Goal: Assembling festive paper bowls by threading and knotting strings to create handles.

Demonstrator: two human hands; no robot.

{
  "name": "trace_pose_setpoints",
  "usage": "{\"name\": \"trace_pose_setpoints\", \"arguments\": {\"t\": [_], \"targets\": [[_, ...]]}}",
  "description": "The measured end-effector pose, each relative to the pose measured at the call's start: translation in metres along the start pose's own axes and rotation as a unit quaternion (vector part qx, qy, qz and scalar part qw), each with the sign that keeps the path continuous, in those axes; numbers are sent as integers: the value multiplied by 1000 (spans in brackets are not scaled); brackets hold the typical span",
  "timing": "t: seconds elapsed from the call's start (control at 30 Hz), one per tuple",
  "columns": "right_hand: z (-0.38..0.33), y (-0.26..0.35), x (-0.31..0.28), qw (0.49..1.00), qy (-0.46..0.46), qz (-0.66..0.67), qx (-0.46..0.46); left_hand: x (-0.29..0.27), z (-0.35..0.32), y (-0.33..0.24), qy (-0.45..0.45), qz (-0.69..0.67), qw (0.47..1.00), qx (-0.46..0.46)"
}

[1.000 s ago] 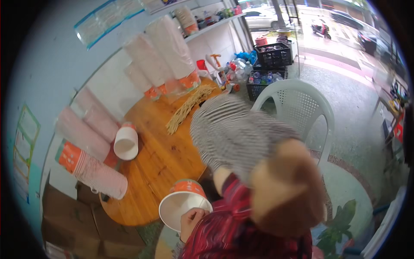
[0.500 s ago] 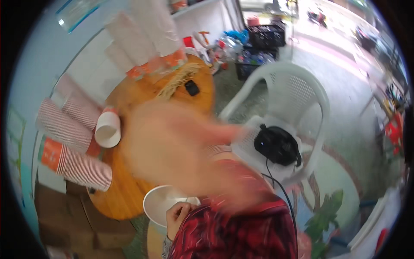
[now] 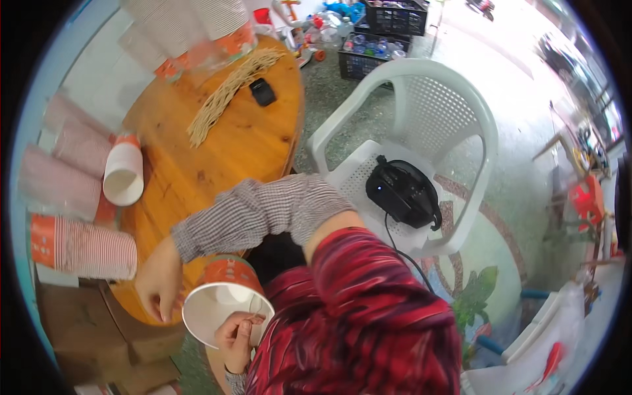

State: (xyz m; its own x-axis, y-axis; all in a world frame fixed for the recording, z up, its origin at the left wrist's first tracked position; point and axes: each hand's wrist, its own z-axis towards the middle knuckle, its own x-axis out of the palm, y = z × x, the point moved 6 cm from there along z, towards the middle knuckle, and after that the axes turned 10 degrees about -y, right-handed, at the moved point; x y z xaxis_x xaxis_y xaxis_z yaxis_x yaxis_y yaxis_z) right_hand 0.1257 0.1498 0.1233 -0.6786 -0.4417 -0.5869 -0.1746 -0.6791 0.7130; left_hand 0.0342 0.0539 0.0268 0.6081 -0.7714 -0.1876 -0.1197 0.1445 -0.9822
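A white paper bucket (image 3: 207,313) with an orange outer band lies tilted in front of me, its open mouth toward me. My left hand (image 3: 236,337) is at the mouth, fingers pinched together; a thin cord (image 3: 257,305) seems to show at the fingertips. My right arm, in a checked sleeve, reaches across behind the bucket. My right hand (image 3: 160,283) hangs just left of the bucket, over the table edge, fingers curled down and drawn together. Whatever they may hold is hidden. A bundle of beige cords (image 3: 227,95) lies on the wooden table (image 3: 197,168).
Stacks of paper buckets (image 3: 95,247) line the table's left side, with a single bucket (image 3: 124,172) lying beside them. A black box-like item (image 3: 262,92) lies near the cords. A white plastic chair (image 3: 401,168) at right bears a black cabled device (image 3: 403,192). Cardboard boxes (image 3: 82,322) stand lower left.
My right hand has swept from over the table, where it was blurred, down to the bucket's left side. The bucket now shows more of its orange side. The view has shifted.
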Motion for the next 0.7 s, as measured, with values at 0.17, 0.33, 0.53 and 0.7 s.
{"name": "trace_pose_setpoints", "arguments": {"t": [0.17, 0.33, 0.53, 0.7], "targets": [[-48, 7, -19, 982, -171, 86, 7, 2, 7, 2, 15, 51, 998, -24], [-82, 13, -21, 924, -319, 158, 140, -9, 0, 3, -72, -22, 997, -2], [-91, 38, 30, 898, -342, 149, 235, -29, -16, -5, -159, -58, 986, 5], [-87, 53, 70, 880, -287, 205, 318, -43, -23, -18, -176, -34, 982, 61]]}}
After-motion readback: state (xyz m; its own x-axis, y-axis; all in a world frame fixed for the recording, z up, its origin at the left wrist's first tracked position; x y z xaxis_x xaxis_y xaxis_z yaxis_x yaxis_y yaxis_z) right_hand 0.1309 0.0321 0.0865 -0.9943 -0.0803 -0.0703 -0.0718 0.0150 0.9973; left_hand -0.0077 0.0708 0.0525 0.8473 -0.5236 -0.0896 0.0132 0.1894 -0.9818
